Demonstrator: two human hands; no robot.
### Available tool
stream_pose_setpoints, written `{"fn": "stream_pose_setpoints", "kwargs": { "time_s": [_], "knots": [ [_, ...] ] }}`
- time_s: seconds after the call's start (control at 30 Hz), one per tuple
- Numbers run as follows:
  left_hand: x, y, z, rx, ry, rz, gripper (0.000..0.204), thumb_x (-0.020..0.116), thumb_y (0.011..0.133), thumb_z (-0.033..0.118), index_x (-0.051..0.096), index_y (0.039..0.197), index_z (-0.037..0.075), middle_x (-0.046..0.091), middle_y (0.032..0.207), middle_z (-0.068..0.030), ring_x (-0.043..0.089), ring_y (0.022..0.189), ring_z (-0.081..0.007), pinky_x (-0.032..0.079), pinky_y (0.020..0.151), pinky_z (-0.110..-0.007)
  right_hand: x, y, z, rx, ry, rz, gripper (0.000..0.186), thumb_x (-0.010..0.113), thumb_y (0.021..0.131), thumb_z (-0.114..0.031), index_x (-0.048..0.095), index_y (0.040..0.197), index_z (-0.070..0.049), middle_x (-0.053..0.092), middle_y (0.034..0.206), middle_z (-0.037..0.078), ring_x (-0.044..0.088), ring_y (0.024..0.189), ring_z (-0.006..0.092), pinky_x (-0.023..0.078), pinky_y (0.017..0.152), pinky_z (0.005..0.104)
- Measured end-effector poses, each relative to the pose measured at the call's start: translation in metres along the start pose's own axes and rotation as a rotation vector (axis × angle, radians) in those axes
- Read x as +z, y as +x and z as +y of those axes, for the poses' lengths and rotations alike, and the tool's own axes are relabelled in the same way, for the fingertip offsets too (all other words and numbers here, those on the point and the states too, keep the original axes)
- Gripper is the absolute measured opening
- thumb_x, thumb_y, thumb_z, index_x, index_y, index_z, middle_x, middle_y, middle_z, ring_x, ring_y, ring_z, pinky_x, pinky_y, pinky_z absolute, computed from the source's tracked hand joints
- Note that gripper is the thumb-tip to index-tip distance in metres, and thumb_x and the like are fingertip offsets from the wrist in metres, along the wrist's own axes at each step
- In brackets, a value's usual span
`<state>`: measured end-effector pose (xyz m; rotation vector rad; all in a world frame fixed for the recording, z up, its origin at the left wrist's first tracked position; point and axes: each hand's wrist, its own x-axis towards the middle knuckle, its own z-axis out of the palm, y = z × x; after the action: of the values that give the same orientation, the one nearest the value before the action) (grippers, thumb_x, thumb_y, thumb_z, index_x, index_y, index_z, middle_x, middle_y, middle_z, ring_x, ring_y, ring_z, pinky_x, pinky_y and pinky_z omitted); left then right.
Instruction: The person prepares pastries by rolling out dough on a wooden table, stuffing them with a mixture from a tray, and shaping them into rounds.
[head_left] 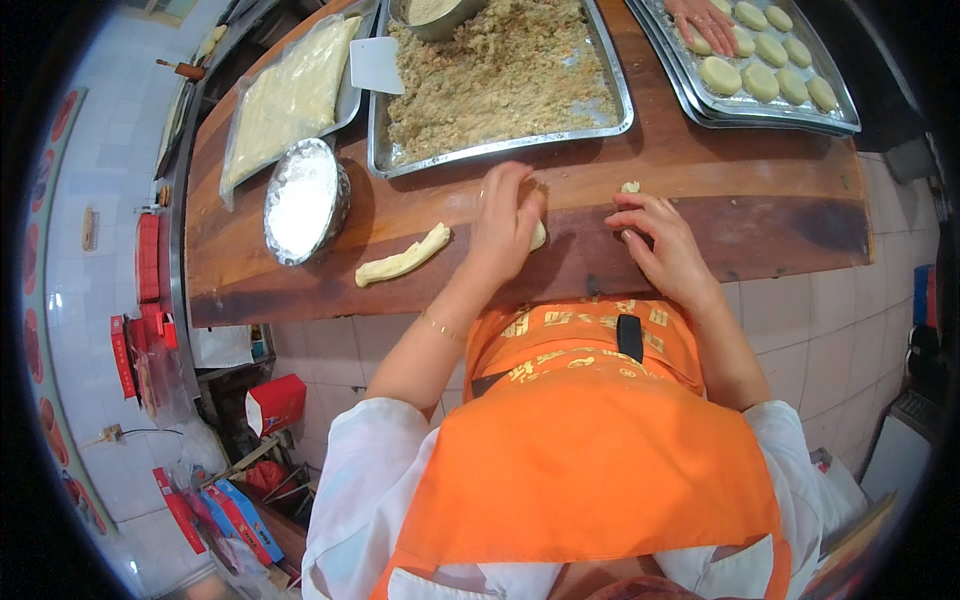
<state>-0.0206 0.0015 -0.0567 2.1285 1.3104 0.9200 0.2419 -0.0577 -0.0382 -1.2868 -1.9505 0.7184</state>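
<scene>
My left hand (507,222) is curled over the wooden table, slightly smeared at the fingertips. A pale piece of dough (539,236) shows at its thumb side, partly hidden by the hand. My right hand (657,243) hovers at the table's near edge, its fingers bent and apart with nothing visible between them. Just beyond its fingertips sits a small bit of dough (630,187). Left of my left forearm lies a long, uneven strip of dough (403,257). A round metal bowl of white flour (303,200) stands farther left.
A large tray (500,158) of crumbly filling, holding a bowl (432,14) and a white scraper (377,66), lies ahead. Plastic-covered dough (288,98) is at the far left. Another person's hand (702,22) touches round dough cakes (760,82) on stacked trays at the far right.
</scene>
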Motion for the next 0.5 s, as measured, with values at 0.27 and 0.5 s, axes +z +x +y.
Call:
{"fn": "stream_pose_setpoints", "kwargs": {
  "time_s": [0.27,0.5],
  "knots": [
    [-0.012,-0.042,0.005,-0.289,-0.066,0.034,0.049,0.063,0.099,0.030,0.049,0.134,-0.002,0.059,0.123,-0.0201,0.059,0.111,-0.0378,0.049,0.094,-0.043,0.008,0.020,-0.027,0.066,0.175,-0.079,0.034,0.067,0.085,-0.003,0.066,0.118,-0.006,0.063,0.125,0.014,0.057,0.119,0.0359,0.044,0.103,0.0449],
    [0.006,-0.011,0.039,-0.659,-1.567,0.044,0.051,0.027,0.111,0.042,0.050,0.137,0.004,0.055,0.140,-0.0122,0.055,0.129,-0.0280,0.049,0.105,-0.047,0.004,0.061,-0.060,-0.281,-0.030,-0.048,0.063,0.080,0.075,-0.014,0.057,0.134,-0.010,0.060,0.127,0.016,0.055,0.119,0.0384,0.045,0.103,0.0469]
  ]
}}
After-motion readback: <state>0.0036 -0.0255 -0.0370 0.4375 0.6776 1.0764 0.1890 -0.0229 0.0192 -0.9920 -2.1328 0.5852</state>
